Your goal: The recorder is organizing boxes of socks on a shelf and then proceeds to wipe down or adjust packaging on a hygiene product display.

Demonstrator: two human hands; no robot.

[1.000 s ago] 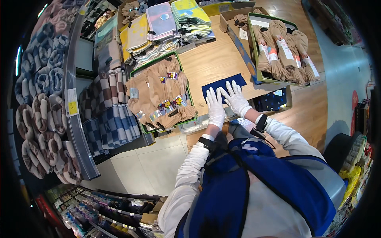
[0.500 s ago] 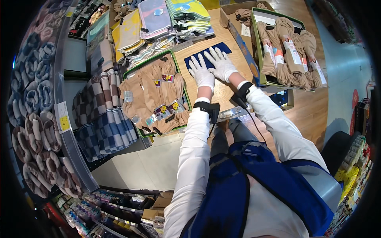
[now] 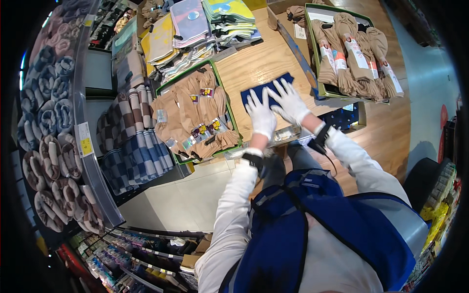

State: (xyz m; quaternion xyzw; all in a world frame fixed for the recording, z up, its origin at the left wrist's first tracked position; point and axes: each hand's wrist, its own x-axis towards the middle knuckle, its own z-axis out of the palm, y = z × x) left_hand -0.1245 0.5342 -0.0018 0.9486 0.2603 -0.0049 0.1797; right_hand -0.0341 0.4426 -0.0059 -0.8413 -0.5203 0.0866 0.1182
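A folded dark navy cloth (image 3: 250,93) lies flat on the light wooden table top (image 3: 254,63), close to its front edge. My left hand (image 3: 261,115), in a white glove, rests on the cloth's left part with its fingers spread. My right hand (image 3: 289,103), gloved the same way, lies on the right part, fingers stretched out and apart. Both palms reach down past the cloth's near edge and hide much of it. Neither hand grips anything.
Left of my hands stands a green-edged box (image 3: 229,115) of tan hosiery. Another box (image 3: 317,73) with bundled tan stockings is at the right. Folded pastel towels (image 3: 193,24) are stacked behind. Checked towels (image 3: 129,158) and rolled towels (image 3: 41,117) fill the left shelves.
Both hands and the navy cloth under them have slid toward me and slightly right, to the table's front edge. The fingers stay spread.
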